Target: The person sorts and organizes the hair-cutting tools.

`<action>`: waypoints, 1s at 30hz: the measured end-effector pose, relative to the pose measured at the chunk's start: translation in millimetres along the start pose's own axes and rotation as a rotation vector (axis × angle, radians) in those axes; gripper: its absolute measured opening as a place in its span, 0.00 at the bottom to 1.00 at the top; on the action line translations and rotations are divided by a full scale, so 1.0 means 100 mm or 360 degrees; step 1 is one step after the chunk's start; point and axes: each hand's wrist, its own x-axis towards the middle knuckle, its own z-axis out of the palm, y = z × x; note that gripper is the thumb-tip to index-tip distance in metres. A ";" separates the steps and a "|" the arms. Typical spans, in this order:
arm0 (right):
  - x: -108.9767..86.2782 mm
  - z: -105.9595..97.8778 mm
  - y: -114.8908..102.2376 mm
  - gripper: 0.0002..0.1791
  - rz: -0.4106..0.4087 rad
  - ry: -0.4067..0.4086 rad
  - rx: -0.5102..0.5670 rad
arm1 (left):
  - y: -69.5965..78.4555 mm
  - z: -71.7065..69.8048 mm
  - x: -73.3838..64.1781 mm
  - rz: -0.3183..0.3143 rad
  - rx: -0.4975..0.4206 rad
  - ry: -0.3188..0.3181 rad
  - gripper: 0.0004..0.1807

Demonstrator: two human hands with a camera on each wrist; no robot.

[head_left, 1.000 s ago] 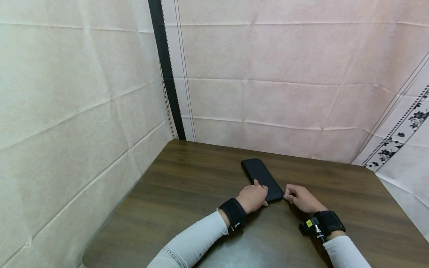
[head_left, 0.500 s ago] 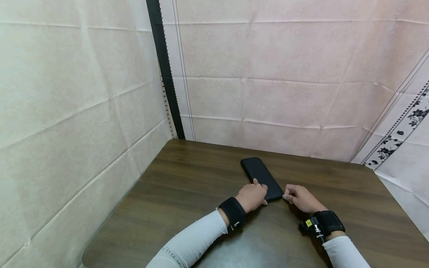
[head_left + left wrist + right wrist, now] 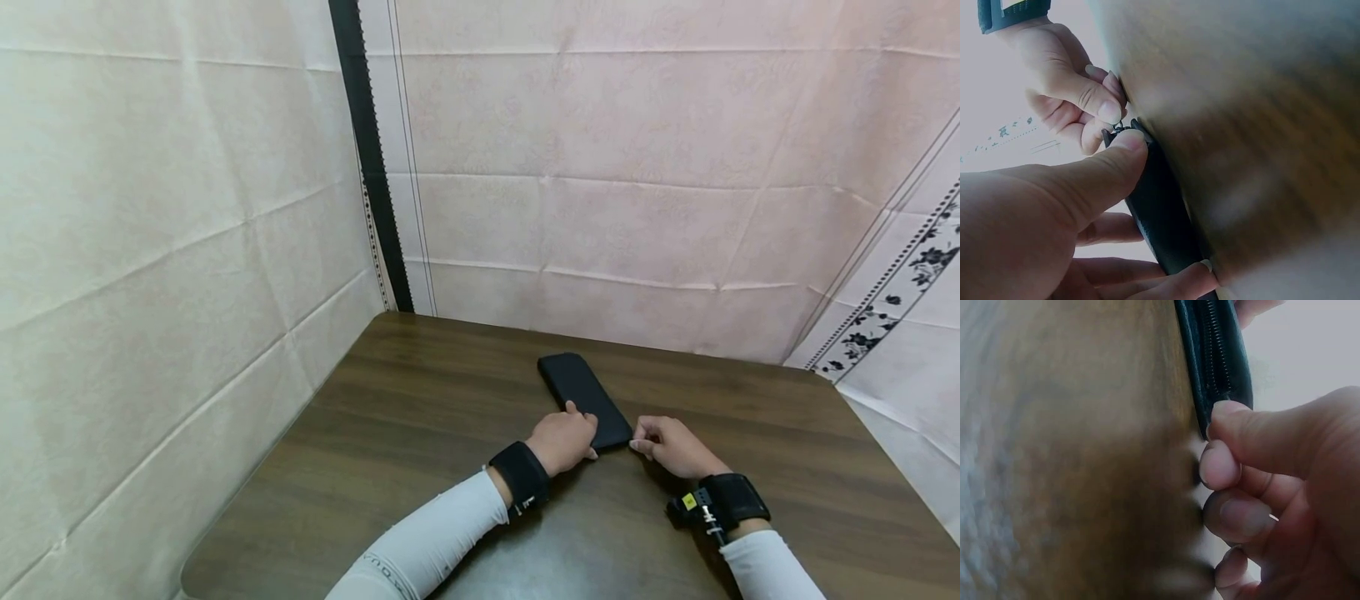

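Note:
A long black zip wallet (image 3: 579, 385) lies slantwise on the wooden table, its near end between the two hands. The left hand (image 3: 564, 442) grips that end: in the left wrist view the thumb lies on the wallet's edge (image 3: 1159, 206) and the fingers reach round its side. At the wallet's near right corner, the right hand (image 3: 677, 447) pinches a small dark zipper pull (image 3: 1119, 126) between thumb and forefinger. The zipper teeth (image 3: 1215, 344) run along the wallet's edge in the right wrist view, up to the thumb. The fingertips mostly cover the pull.
The brown table (image 3: 420, 400) has rounded corners. Pale cloth hangs behind it (image 3: 615, 208) and along its left side (image 3: 187, 250). Black straps with small devices (image 3: 723, 504) sit on both wrists, over white sleeves.
Almost nothing differs. The right hand shifts very slightly in the head view, still pinching at the wallet's corner, while the left hand keeps its grip.

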 end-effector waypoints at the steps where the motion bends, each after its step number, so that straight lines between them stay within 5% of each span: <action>1: 0.00 0.00 0.01 0.09 -0.0007 0.0000 0.0001 | 0.00 0.00 0.00 -0.0002 -0.0004 -0.0006 0.29; 15: -0.01 0.00 -0.04 0.09 -0.0017 -0.0053 0.0017 | -0.02 -0.02 0.02 -0.0004 -0.0027 -0.0018 0.30; 21: -0.03 -0.04 -0.01 0.09 0.0010 -0.0049 0.0031 | -0.17 -0.05 0.16 0.0079 -0.0051 -0.0049 0.40; 24: -0.03 -0.04 0.01 0.09 0.0007 -0.0050 0.0031 | -0.32 -0.08 0.31 0.0206 -0.0007 -0.0131 0.49; 30: -0.03 -0.01 0.01 0.10 -0.0010 -0.0038 0.0069 | -0.63 -0.09 0.72 0.0444 -0.0144 -0.0493 0.64</action>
